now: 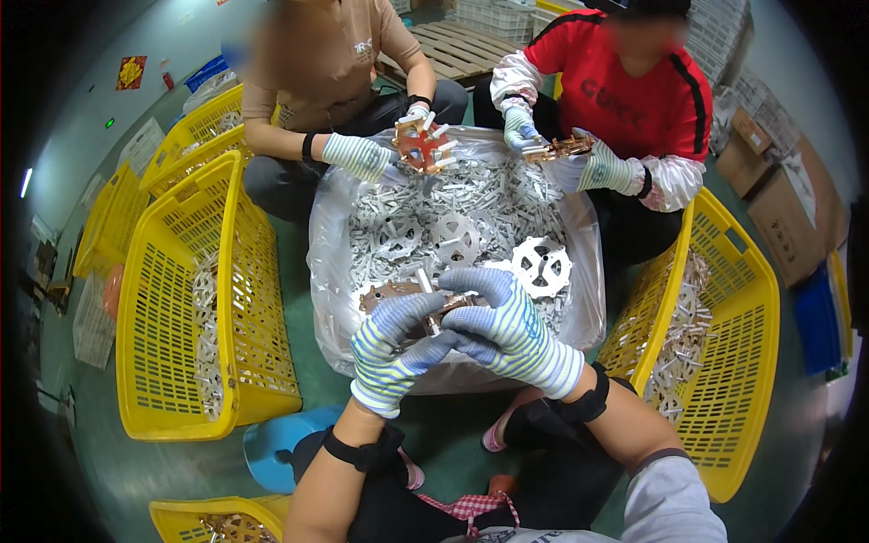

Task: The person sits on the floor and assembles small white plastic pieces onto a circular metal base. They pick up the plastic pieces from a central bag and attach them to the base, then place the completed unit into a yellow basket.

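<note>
My left hand [394,348], in a striped knit glove, is closed round the near side of a copper-brown notched metal plate [391,292]. Silver pins [424,281] stick up from that plate between my hands. My right hand [516,330], gloved the same way, is closed on the plate's right side, and its fingers hide much of it. Below and beyond both hands is a bin lined with clear plastic [330,262], full of short silver pins. A silver slotted disc [541,267] and a duller one [455,239] lie on the pins.
Across the bin, a person in tan [394,36] and a person in red [620,100] each hold a similar copper-brown plate. Yellow baskets of silver parts stand left [258,299] and right [751,362]. A blue stool [276,452] sits near my left arm.
</note>
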Demonstrator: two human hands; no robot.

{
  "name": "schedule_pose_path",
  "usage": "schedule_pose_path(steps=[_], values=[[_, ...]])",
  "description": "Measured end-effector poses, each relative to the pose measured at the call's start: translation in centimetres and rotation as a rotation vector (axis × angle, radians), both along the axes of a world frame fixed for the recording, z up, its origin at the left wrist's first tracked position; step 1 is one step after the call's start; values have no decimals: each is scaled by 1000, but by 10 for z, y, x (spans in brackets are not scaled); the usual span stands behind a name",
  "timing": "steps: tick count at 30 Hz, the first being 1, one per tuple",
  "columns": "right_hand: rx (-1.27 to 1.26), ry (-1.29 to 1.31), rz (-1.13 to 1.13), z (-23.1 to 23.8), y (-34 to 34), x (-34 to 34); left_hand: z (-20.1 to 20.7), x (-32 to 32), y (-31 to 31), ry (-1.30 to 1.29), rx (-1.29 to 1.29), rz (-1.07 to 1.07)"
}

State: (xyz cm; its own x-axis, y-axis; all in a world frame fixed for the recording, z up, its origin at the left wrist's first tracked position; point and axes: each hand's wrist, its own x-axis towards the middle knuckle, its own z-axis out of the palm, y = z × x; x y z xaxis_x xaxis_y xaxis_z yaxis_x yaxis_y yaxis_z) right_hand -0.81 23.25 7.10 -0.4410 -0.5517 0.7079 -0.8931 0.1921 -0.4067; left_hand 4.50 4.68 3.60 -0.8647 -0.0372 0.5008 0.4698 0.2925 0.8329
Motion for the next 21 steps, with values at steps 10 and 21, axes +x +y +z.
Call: schedule_pose_path(steps=[10,21], values=[[174,-254,198,4,13,-8,-1,-3,5,-1,-70,-45],[128,-317,214,-1,12,-9,2,-2,3,-62,-73,-52]])
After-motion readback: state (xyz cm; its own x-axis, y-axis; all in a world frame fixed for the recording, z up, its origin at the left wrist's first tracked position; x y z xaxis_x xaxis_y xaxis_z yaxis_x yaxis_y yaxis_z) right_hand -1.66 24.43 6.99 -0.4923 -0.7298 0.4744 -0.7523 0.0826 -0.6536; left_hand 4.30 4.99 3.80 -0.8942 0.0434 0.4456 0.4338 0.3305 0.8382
